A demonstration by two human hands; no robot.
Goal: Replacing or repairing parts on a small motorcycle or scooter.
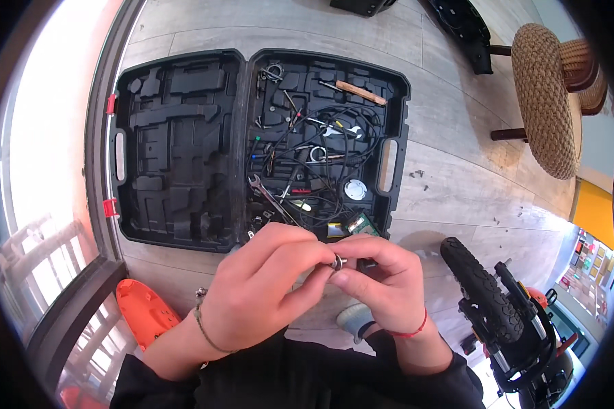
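My left hand [259,286] and my right hand [382,286] meet at the lower middle, pinching a small metal bolt [338,261] with what looks like washers or a nut on it. Just beyond them lies an open black tool case [170,153], its right half holding wrenches [269,194], coiled black cables, a wooden handle [361,92], a round silver disc [355,189] and a green circuit board [361,225]. The near edge of the case is partly hidden behind my fingers.
An orange plastic panel [145,313] lies at lower left beside a glazed door frame. At right are a black wheeled vehicle [484,293], small scattered parts and a woven chair [546,102]. A black part [460,27] lies at the top right. My shoe [355,317] is below my hands.
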